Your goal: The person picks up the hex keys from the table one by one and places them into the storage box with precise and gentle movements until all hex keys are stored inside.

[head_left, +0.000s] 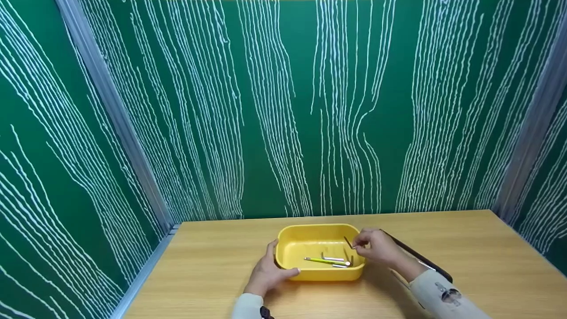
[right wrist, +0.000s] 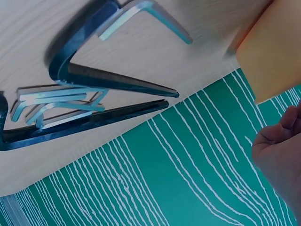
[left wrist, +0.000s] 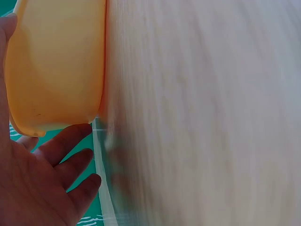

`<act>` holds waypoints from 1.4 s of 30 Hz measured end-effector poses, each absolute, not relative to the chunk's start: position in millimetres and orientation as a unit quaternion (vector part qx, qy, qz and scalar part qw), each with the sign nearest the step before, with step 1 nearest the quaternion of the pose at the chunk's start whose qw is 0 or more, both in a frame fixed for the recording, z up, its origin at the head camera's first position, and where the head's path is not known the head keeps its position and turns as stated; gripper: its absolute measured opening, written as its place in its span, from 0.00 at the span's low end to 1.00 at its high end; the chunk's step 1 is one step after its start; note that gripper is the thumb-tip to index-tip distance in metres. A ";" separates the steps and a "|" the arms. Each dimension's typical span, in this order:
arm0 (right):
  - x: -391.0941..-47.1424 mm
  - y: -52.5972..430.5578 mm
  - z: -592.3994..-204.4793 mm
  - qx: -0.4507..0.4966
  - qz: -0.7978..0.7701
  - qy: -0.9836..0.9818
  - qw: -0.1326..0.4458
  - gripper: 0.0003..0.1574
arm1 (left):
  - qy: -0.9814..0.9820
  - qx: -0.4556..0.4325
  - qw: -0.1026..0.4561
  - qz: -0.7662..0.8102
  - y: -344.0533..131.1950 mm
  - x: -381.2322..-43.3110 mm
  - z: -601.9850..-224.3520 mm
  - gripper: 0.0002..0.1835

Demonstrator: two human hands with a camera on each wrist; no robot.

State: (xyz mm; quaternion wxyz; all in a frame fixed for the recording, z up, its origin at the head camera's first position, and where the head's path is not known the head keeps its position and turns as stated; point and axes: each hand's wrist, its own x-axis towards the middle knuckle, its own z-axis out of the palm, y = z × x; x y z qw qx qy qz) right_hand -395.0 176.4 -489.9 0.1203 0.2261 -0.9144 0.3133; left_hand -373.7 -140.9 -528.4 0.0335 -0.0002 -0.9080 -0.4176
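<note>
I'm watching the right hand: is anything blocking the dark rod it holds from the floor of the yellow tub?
Nothing visible does: the dark rod in the right hand appears over the open yellow tub. A yellow-green tool and small metal pieces lie on its floor, nearer the right end.

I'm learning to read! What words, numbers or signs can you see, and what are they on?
There are none I can read.
The green wall has only white lines, no letters.
The yellow box shows no writing.
The dark print on the right sleeve: too blurred to tell.
</note>
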 end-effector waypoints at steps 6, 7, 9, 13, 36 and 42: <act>-396.3 169.3 -492.5 0.218 0.296 -0.925 0.093 0.07 | -0.909 -0.003 0.038 -0.415 -141.8 -375.0 -528.8 0.61; -396.1 168.0 -492.7 0.217 0.291 -0.927 0.090 0.08 | -0.909 -0.004 0.039 -0.415 -141.9 -375.2 -529.1 0.61; -396.4 165.7 -493.8 0.219 0.282 -0.930 0.087 0.08 | -0.910 -0.007 0.040 -0.413 -142.0 -375.4 -529.5 0.62; -397.8 162.3 -496.6 0.231 0.262 -0.933 0.087 0.05 | -0.910 -0.007 0.039 -0.413 -141.7 -375.7 -530.1 0.61; -405.4 146.2 -498.3 0.242 0.110 -0.958 0.106 0.10 | -0.901 -0.002 0.022 -0.433 -141.8 -376.7 -528.5 0.59; -406.7 144.4 -498.6 0.249 0.093 -0.959 0.098 0.08 | -0.904 -0.001 0.024 -0.427 -141.4 -375.4 -529.0 0.60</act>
